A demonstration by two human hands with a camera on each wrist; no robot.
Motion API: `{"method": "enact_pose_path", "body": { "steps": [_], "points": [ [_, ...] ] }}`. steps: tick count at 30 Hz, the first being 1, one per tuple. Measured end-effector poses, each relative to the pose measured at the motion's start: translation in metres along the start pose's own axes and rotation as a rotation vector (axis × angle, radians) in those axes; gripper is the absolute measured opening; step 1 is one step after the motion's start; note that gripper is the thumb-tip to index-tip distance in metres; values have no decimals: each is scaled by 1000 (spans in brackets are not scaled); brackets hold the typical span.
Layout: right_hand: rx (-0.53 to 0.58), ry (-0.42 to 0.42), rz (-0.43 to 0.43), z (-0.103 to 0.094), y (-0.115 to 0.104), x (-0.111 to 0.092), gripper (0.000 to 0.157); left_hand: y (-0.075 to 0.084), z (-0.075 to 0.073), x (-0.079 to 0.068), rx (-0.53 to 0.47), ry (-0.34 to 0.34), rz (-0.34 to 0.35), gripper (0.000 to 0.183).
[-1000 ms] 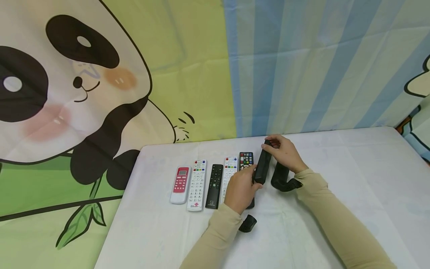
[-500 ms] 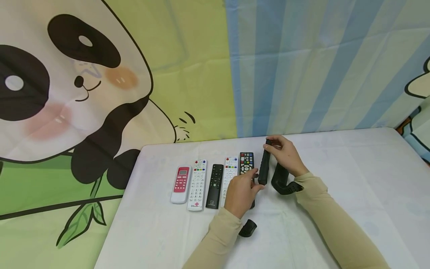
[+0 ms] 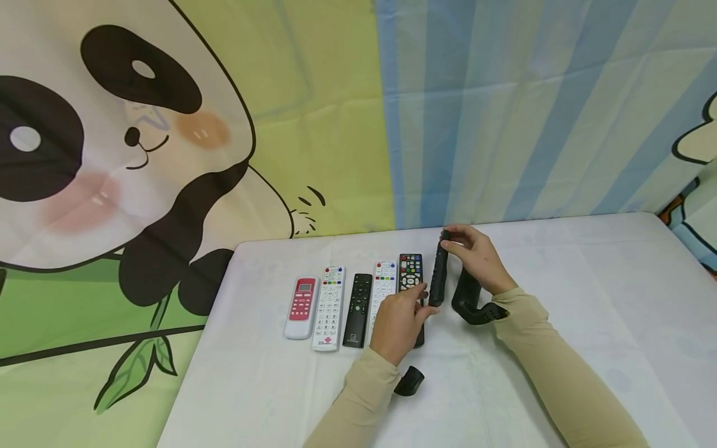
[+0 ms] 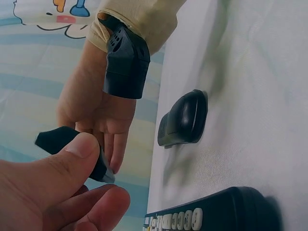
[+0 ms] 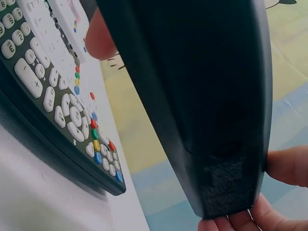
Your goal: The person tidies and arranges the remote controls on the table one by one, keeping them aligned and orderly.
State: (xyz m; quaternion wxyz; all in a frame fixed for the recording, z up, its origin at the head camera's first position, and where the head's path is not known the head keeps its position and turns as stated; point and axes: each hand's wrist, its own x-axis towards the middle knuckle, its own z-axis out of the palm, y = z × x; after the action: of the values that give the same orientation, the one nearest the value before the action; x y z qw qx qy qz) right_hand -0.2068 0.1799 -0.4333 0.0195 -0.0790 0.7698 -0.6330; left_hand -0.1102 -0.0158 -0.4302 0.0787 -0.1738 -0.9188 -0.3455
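A black remote control point(image 3: 439, 274) is held up, tilted on its side, between both hands. My right hand point(image 3: 475, 256) pinches its far end. Thumb and fingers of my left hand point(image 3: 399, 323) are at its near end; in the left wrist view the left thumb point(image 4: 82, 144) overlaps it. The remote's plain back with a faint label point(image 5: 226, 180) faces the right wrist camera. Beneath the left hand lies a black remote with white and coloured buttons point(image 3: 411, 264), partly covered. A second dark remote-like object point(image 4: 185, 120) lies on the table, seen end-on.
To the left stand a pink-and-white remote point(image 3: 302, 308), a white remote point(image 3: 328, 311), a slim black remote point(image 3: 357, 311) and another white remote point(image 3: 384, 277) in a row. A white cloth covers the table point(image 3: 588, 298). Black camera mounts point(image 3: 410, 381) sit at the wrists.
The held remote has turned about its length, so its narrow side and button edge now show from above. The left hand has loosened slightly and shifted a little; the right hand keeps hold.
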Motion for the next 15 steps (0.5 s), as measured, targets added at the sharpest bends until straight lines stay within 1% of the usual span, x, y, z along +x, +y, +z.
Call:
{"method": "enact_pose_path", "body": {
  "steps": [4, 11, 15],
  "points": [
    [-7, -23, 14, -2, -1, 0, 49, -1, -1, -1, -3, -5, 6, 46],
    [7, -60, 18, -4, 2, 1, 51, -1, -1, -1, -33, -37, -25, 47],
    [6, -66, 32, -6, 4, 1, 50, -1, -2, -1, -23, -45, -26, 48]
  ]
}}
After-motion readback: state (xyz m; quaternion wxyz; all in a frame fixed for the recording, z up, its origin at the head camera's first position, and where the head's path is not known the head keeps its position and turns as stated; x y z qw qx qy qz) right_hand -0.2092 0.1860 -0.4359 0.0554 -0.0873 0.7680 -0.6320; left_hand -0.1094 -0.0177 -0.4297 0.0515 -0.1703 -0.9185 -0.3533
